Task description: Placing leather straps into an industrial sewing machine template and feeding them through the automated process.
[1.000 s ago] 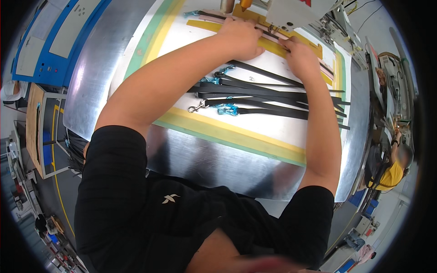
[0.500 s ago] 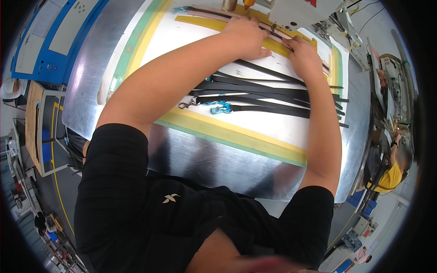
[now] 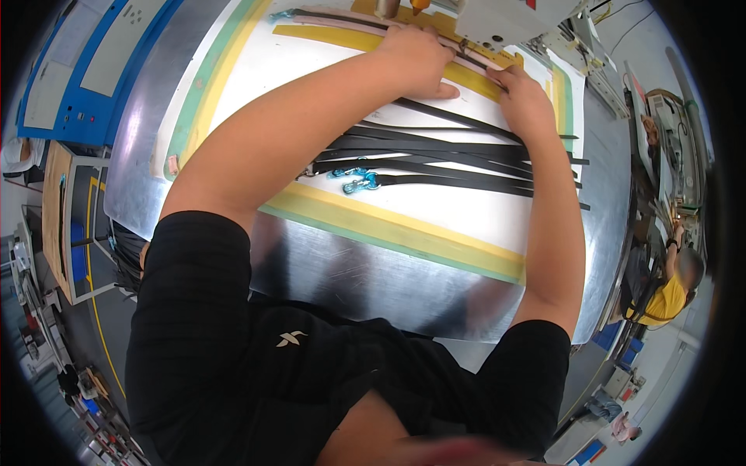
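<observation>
Left hand (image 3: 420, 58) is spread, right hand (image 3: 526, 97) curled (can't tell if pinching), both on the narrow black strap (image 3: 334, 17) along the flat yellow template (image 3: 326, 37). Probably light, bendy; best pinned at two spots.

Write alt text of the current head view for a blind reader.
A person's left hand and right hand rest along a black strap on a yellow template, beside a white machine head. Nearer the person, loose black straps, some with shiny blue ends, lie across a white panel edged in yellow and green.
</observation>
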`<action>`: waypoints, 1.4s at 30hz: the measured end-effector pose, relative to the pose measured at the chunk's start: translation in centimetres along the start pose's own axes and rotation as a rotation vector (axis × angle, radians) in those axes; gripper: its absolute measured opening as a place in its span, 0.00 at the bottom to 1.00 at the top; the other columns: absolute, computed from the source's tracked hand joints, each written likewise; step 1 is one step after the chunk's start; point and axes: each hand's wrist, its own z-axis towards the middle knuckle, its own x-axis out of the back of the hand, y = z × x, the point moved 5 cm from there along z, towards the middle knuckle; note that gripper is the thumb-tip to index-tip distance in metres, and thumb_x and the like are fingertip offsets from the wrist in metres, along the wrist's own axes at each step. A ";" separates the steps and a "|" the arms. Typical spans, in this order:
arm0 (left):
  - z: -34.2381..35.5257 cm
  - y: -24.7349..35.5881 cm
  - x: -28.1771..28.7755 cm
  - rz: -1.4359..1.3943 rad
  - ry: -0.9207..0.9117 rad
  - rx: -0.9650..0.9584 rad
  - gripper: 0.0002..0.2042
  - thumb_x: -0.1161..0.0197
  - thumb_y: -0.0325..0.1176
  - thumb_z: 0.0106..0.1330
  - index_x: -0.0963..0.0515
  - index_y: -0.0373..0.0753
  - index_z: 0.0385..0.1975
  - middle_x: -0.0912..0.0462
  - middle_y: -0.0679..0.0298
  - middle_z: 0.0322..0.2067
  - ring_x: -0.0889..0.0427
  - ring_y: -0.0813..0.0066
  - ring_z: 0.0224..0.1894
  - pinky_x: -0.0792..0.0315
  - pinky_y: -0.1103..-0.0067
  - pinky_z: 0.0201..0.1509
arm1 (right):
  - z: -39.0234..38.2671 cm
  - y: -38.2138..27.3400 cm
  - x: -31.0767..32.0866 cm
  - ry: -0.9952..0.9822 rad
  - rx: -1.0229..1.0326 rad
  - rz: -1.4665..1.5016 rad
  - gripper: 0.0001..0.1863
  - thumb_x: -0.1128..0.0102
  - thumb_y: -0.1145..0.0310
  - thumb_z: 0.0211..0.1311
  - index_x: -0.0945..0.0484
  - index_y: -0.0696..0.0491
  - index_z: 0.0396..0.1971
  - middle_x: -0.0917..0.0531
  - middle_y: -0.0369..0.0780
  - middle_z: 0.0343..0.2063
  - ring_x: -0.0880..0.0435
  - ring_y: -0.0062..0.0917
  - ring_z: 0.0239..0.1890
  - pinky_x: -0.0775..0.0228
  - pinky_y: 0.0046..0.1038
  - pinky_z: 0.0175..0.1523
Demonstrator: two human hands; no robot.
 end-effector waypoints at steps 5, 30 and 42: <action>0.7 0.3 -0.8 0.015 -0.011 -0.020 0.34 0.37 0.65 0.65 0.20 0.46 0.64 0.18 0.50 0.55 0.16 0.53 0.57 0.22 0.61 0.60 | 0.1 -0.1 -0.1 0.029 0.043 0.010 0.25 0.50 0.76 0.65 0.15 0.40 0.58 0.17 0.36 0.55 0.16 0.37 0.54 0.22 0.40 0.58; 1.8 3.0 -0.3 0.054 -0.042 -0.050 0.39 0.39 0.70 0.65 0.22 0.45 0.66 0.18 0.51 0.57 0.16 0.52 0.57 0.22 0.63 0.61 | -2.1 5.2 1.2 0.007 -0.048 -0.086 0.23 0.49 0.75 0.66 0.15 0.42 0.56 0.16 0.38 0.51 0.15 0.37 0.52 0.21 0.39 0.56; 2.4 4.3 -0.1 0.020 -0.012 -0.050 0.38 0.38 0.69 0.64 0.21 0.46 0.65 0.18 0.49 0.56 0.17 0.52 0.57 0.24 0.61 0.62 | -1.0 5.2 0.9 0.031 0.044 -0.015 0.19 0.47 0.73 0.65 0.13 0.46 0.52 0.15 0.39 0.50 0.16 0.39 0.53 0.22 0.39 0.57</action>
